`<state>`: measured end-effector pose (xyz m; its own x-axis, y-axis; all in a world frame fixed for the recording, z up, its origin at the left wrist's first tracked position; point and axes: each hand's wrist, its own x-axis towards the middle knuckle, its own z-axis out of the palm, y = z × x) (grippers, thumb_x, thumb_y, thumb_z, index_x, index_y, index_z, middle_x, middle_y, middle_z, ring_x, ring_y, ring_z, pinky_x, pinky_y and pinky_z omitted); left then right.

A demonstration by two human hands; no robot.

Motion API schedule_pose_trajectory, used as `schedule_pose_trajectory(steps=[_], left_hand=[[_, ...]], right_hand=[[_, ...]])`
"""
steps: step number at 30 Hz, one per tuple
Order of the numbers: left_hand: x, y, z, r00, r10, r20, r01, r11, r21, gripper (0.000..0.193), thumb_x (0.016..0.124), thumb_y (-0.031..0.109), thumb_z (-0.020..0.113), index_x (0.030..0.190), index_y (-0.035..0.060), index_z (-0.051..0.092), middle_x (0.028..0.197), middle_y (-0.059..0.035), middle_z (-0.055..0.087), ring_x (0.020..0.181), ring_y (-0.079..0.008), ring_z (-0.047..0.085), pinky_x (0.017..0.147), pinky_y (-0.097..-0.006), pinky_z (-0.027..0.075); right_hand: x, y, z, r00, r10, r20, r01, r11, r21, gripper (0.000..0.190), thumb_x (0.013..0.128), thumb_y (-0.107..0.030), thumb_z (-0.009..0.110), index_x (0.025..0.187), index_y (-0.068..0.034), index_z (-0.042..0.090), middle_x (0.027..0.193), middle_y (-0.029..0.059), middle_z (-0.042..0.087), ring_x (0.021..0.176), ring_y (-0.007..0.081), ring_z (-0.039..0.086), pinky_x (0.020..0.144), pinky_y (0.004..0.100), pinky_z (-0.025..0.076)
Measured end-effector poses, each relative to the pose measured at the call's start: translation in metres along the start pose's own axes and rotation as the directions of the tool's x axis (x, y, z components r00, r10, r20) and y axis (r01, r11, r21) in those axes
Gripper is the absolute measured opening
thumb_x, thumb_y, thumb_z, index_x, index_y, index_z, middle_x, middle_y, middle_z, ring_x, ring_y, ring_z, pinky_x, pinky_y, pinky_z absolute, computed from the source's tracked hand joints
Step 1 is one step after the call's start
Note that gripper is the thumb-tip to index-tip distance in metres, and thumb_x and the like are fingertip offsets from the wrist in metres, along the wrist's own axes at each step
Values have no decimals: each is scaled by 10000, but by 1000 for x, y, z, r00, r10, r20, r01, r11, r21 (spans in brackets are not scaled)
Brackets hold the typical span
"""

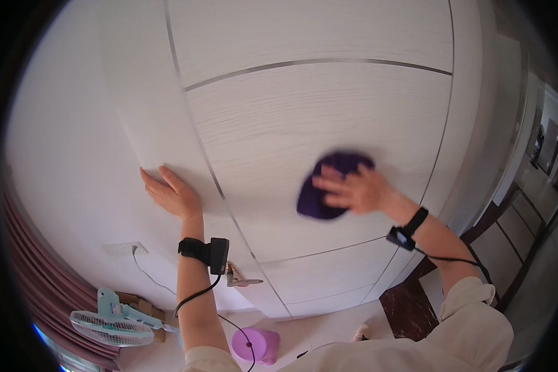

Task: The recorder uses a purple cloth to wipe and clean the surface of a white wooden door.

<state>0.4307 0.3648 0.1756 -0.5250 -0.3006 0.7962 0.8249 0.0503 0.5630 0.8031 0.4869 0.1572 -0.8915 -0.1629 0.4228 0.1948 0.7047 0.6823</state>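
A white wood-grain door panel (325, 111) with grey metal inlay strips fills the view before me. My right hand (360, 188) is pressed on a dark purple cloth (332, 160), fingers spread over it, against the door face. Both hand and cloth look blurred. On the left, my left hand (174, 193) grips the door near its edge, thumb on the face; its lower fingers are partly hidden. Below that wrist, a metal lever handle (244, 281) sticks out from the door.
A light blue electric fan (111, 325) stands lower left by a mauve curtain (42, 279) and cardboard boxes (144, 309). A cord runs from a wall socket (121, 249). A purple plastic stool (255, 344) is on the floor. Wrist devices trail black cables (451, 259). A dark red threshold (409, 309) lies right.
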Motion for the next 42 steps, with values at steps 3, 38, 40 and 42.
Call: schedule_pose_trajectory(steps=[3, 38, 40, 42], left_hand=[[0, -1, 0, 1000, -10, 25, 11, 1000, -23, 591, 959, 411, 385, 1343, -34, 335, 1271, -234, 438, 1174, -378, 416, 973, -432, 339], [57, -32, -3, 888, -296, 352, 411, 854, -318, 762, 928, 591, 314, 1208, -87, 517, 1149, -201, 590, 1033, -270, 557, 899, -317, 413], [57, -34, -5, 894, -285, 347, 393, 870, -298, 755, 931, 588, 307, 1210, -81, 519, 1155, -195, 589, 1039, -270, 555, 900, -315, 412], [55, -28, -9, 868, -278, 411, 422, 849, -318, 773, 917, 611, 316, 1199, -75, 534, 1106, -172, 605, 1003, -240, 562, 890, -300, 414]], right_hand=[[63, 46, -46, 913, 258, -316, -276, 961, -11, 515, 541, -221, 737, 1032, -190, 585, 1461, -19, 333, 1352, 211, 296, 820, 547, 411], [-81, 222, -96, -76, 634, -770, -917, 258, 303, 611, 875, -369, 529, 1285, 66, 404, 1311, 247, 436, 1212, 397, 409, 1029, 442, 301], [-52, 261, -122, -358, 685, -634, -876, -13, 482, 692, 889, -496, 427, 1320, 44, 384, 1338, 244, 407, 1259, 393, 358, 1030, 499, 277], [-16, 285, -155, -456, 683, -570, -836, -110, 537, 719, 892, -530, 392, 1336, 35, 373, 1350, 241, 395, 1273, 392, 342, 1026, 528, 268]])
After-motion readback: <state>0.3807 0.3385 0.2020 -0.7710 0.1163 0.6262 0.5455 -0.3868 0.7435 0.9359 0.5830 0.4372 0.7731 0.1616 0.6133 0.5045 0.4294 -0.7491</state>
